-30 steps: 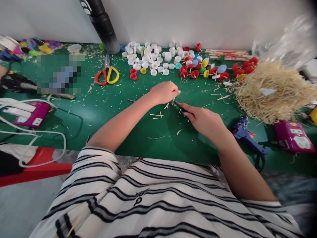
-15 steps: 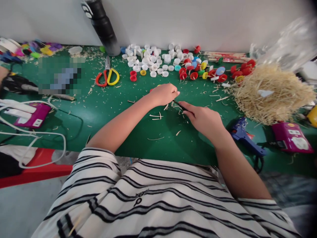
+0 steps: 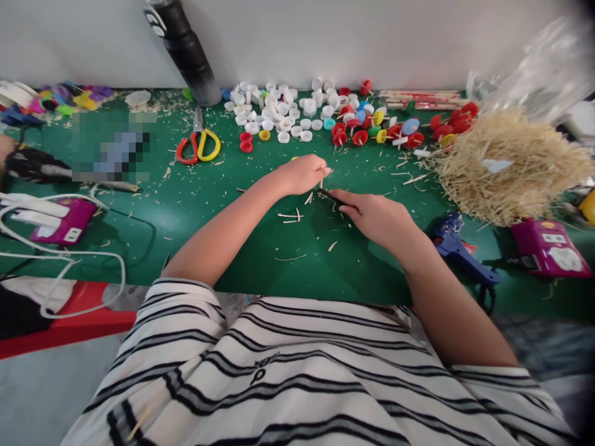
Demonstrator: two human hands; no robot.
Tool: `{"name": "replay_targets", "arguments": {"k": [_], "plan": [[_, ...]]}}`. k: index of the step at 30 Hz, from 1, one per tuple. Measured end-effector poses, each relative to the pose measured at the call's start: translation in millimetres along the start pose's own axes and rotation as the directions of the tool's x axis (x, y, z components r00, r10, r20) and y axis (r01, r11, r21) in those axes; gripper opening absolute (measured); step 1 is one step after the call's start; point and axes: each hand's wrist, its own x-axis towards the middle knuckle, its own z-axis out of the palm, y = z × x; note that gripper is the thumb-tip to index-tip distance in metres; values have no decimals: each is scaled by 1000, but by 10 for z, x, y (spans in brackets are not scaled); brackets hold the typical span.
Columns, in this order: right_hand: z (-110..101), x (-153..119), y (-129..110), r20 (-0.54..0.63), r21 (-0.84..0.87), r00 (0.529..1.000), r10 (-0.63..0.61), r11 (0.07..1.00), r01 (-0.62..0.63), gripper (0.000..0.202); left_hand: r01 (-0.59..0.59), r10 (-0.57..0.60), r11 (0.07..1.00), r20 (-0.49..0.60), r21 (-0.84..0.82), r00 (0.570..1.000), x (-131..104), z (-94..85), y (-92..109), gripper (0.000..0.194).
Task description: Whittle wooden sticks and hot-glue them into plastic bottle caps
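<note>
Over the middle of the green table my left hand (image 3: 304,175) is closed in a pinch, and a short pale strip (image 3: 321,184) pokes down from its fingertips. It looks like a sliver of wood or straw. Just to the right, my right hand (image 3: 374,214) grips a slim black tool (image 3: 331,197). The tool's tip points left, just below the left fingers; its kind is too small to make out. Pale shavings (image 3: 292,217) lie on the table below the hands. A yellow piece (image 3: 294,158) is partly hidden behind my left hand.
White bottle caps (image 3: 283,111) and coloured caps with sticks (image 3: 360,137) spread along the back. Scissors (image 3: 198,139) and a black bottle (image 3: 193,62) stand left of them. On the right are a straw heap (image 3: 515,179), a blue glue gun (image 3: 462,251) and a purple box (image 3: 551,248).
The black tool's tip has moved slightly left and down relative to my left hand. The pale strip under my left fingers now shows. The whole view has shifted a little.
</note>
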Motion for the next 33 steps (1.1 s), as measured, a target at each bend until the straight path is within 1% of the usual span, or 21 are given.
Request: {"name": "replay_targets", "arguments": {"k": [2,4,7,11,14,19,22,24,29,33], "plan": [[26,-8,9,-16,-52,1000,-12,999,12,54,11,-11,1000,17,-6,1000,-3,-10,10,39],[38,-6,11,-57,-93,998,-18,996,13,54,5,-5,1000,29,-3,1000,3,-12,16,39],[20,16,-4,-100,-103,995,-12,995,2,53,-8,8,1000,21,14,1000,29,-1,2,38],[-21,52,-43,-40,-15,999,17,1000,-18,53,-14,14,1000,19,5,1000,64,18,-50,37],[-9,54,-54,-11,22,1000,25,999,-24,53,-22,21,1000,27,7,999,64,13,-75,37],[25,21,-30,-13,-36,1000,-3,999,3,54,-17,17,1000,40,21,999,35,-35,-61,37],[-10,13,-15,-33,-92,999,-3,996,-1,54,-12,8,999,81,44,997,21,-64,-40,35],[-40,20,-10,-56,-99,998,10,995,-16,54,-19,14,999,101,44,995,21,-70,-38,35],[-37,55,-1,-78,-39,997,8,999,-11,53,-35,35,999,66,11,997,63,-43,-118,34],[15,60,9,-77,46,997,12,999,-8,53,-36,34,999,71,20,997,78,-31,-153,33]]}}
